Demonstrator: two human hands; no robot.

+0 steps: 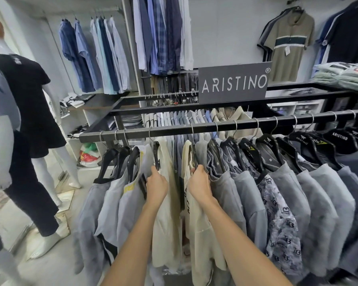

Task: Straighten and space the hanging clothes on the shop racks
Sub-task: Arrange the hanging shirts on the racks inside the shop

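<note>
- the front rail (246, 122) of the rack is being worked near its middle, where two pale garments hang side by side with a dark gap between them.
- the left hand (156, 183) is clamped on the shoulder of the plain cream shirt (166, 213), at its black hanger. the right hand (198, 183) is clamped the same way on the printed cream shirt (203, 234) just beside it.
- the step in hand is judged to be spacing, with these two hangers being set along the rail.
- to the right, the grey shirts (287, 193) are hung at fairly even intervals. at the left end, three hangers (120, 159) are bunched close together.
- next, both hooks would need to be slid to match the gaps on the right and each shirt squared to the rail. the crowded left group is probably to be spread afterwards.
</note>
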